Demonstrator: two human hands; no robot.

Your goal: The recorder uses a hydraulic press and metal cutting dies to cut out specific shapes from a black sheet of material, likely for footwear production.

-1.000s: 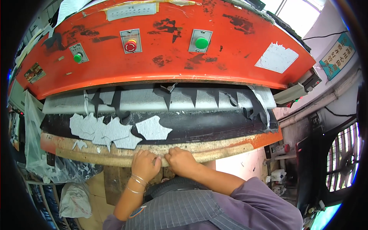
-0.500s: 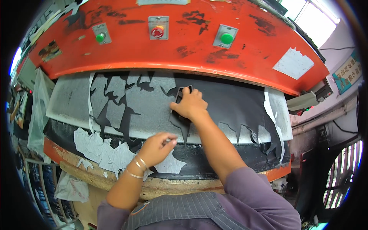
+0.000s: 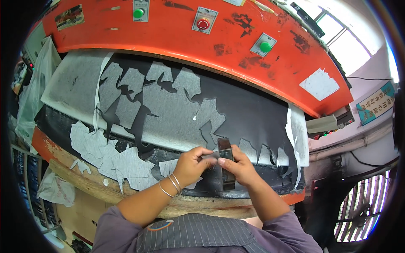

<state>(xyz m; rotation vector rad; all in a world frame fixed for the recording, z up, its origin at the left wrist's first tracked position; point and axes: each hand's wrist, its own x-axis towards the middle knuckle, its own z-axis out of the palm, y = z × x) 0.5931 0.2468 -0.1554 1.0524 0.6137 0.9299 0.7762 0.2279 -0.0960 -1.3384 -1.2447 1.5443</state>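
My right hand (image 3: 240, 165) grips a dark metal cutting die (image 3: 226, 162) standing on the black bed (image 3: 253, 118) near its front edge. My left hand (image 3: 192, 164), with thin bangles at the wrist, pinches a small grey cut piece (image 3: 209, 156) at the top of the die. A large grey felt sheet (image 3: 168, 109) full of cut-out holes lies across the bed behind my hands. Loose grey cut pieces (image 3: 122, 158) lie heaped at the front left.
The orange press head (image 3: 190, 46) overhangs the bed, carrying two green buttons (image 3: 138, 13) and a red button (image 3: 203, 24). A worn wooden front edge (image 3: 105, 192) runs below. Plastic bags (image 3: 29, 92) hang at the left; a fan grille (image 3: 363, 206) sits at the right.
My right hand has come back from the middle of the bed to the front edge with the die. My left hand has moved right and joined it at the die's top.
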